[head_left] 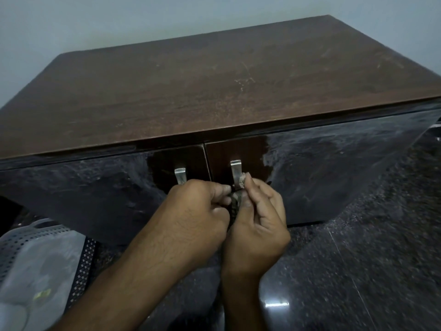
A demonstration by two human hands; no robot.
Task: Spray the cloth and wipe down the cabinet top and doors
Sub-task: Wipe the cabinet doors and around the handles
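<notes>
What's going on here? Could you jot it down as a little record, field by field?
setting: a person stands at a low cabinet by a pale wall
cabinet top: brown wood grain, with pale scuffs
doors: two glossy dark doors, shut, each with a metal handle
left hand: fingers curled, pinching a small cloth
right hand: pinches the same cloth at the right door handle
cloth: bunched small between both hands, mostly hidden
floor: dark speckled polished floor
nearby: a grey perforated basket at lower left
</notes>
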